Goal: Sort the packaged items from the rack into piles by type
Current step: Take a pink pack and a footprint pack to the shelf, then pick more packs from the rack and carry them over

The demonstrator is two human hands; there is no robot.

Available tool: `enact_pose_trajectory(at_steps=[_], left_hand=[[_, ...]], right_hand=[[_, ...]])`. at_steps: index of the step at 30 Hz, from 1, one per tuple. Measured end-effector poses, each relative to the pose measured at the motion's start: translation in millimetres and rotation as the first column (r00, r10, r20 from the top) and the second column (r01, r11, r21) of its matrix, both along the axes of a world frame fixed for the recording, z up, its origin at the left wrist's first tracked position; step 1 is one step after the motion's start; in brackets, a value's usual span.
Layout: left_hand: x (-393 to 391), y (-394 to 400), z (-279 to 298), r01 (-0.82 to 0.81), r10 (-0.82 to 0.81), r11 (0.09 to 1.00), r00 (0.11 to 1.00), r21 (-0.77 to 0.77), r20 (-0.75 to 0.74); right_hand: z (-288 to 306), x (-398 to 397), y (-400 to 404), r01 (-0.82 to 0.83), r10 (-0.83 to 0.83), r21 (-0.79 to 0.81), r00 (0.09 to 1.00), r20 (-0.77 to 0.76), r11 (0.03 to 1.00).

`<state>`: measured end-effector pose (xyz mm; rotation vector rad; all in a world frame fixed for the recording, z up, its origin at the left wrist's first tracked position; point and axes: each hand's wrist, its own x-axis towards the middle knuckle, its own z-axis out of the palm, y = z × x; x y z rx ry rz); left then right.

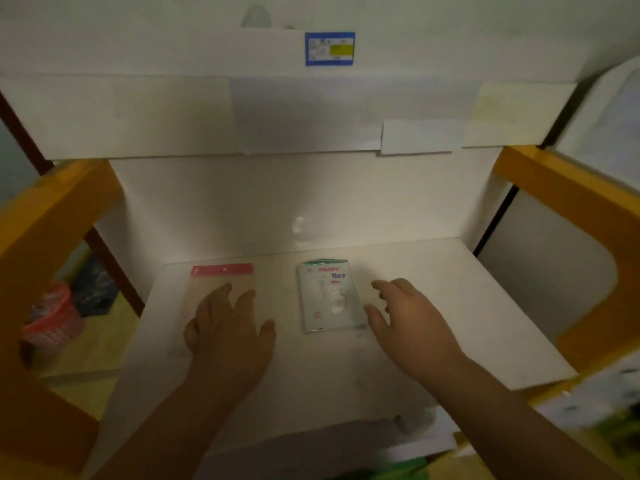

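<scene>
Two packets lie side by side on the white shelf (433, 306) at the centre of the frame, a little apart. The left hand (227, 327) rests flat on the clear packet with the pink header strip (222, 271), fingers spread and straight, so its grip is open and pressing, not closed round anything. The right hand (408, 323) hovers just right of the packet printed "HAPPY DAY" (327, 296), fingers loosely apart, with the thumb close to the packet's lower right edge; whether it touches is hard to tell.

The step in hand looks like settling each packet into its own pile. To do it well, keep the two spots well apart, square each packet to the shelf's back edge, and slide rather than lift, since thin film packets skid and curl easily.

The pink-topped packet is see-through and flat, and its contents are too faint to make out. The other has a green top edge, a pale card face with red and blue lettering, and a whitish shape under glossy film.

At the upper middle of the frame a blue-edged label (329, 49) sits on the white panel above.
</scene>
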<state>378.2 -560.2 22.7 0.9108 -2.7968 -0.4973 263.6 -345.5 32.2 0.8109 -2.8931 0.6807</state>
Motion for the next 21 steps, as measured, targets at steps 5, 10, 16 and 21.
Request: enact_pose_trajectory(at_steps=[5,10,16,21], left_hand=[[-26,55,26,0.303,-0.310,0.951,0.937,-0.063,-0.160],[-48,109,57,0.513,-0.525,0.850,0.817,-0.117,-0.238],[-72,185,94,0.608,-0.622,0.780,0.730,-0.148,-0.282],[-77,270,108,0.634,-0.658,0.751,0.690,-0.185,-0.302]], right_hand=[[26,14,39,0.035,-0.038,-0.018,0.988,-0.150,0.999],[59,21,90,0.120,-0.125,-0.036,0.949,-0.290,0.992],[87,27,173,0.217,-0.241,-0.105,0.895,-0.375,0.971],[98,35,265,0.279,-0.310,-0.137,0.880,-0.359,0.951]])
